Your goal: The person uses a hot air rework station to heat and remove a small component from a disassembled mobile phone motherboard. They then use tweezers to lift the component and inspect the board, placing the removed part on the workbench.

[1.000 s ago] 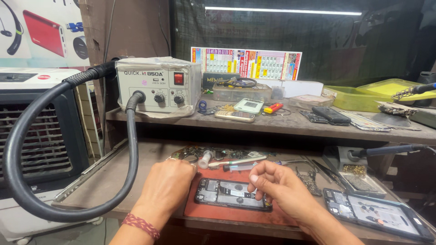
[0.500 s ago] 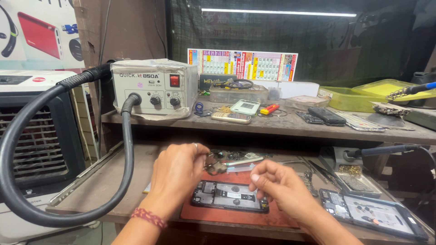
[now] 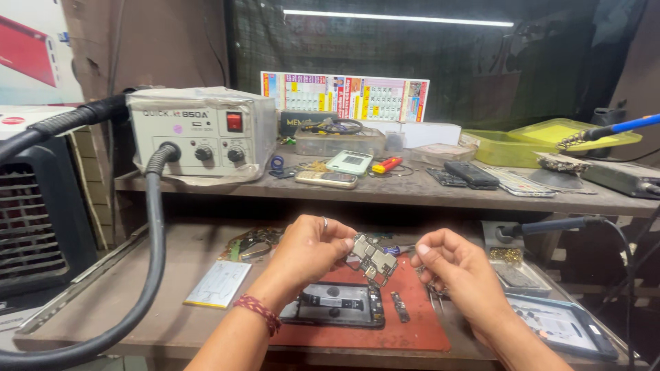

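My left hand (image 3: 309,249) pinches a small phone circuit board (image 3: 372,257) and holds it up above the bench. My right hand (image 3: 459,270) is curled just right of the board, apart from it, and thin metal tweezers (image 3: 434,297) seem to hang from its fingers. Below both hands an opened black phone body (image 3: 337,305) lies on a red work mat (image 3: 416,331). A small dark board strip (image 3: 399,306) rests on the mat beside the phone. A red thread band circles my left wrist.
A grey hot-air station (image 3: 199,129) stands on the upper shelf at left, its black hose (image 3: 154,240) looping down over the bench. A white flat part (image 3: 218,283) lies left of the mat, a tablet (image 3: 558,324) right. Phones (image 3: 326,179) and a yellow-green tray (image 3: 510,148) sit on the shelf.
My left hand has lifted the circuit board from behind the phone up between my hands. My right hand has left the phone body and risen beside the board.
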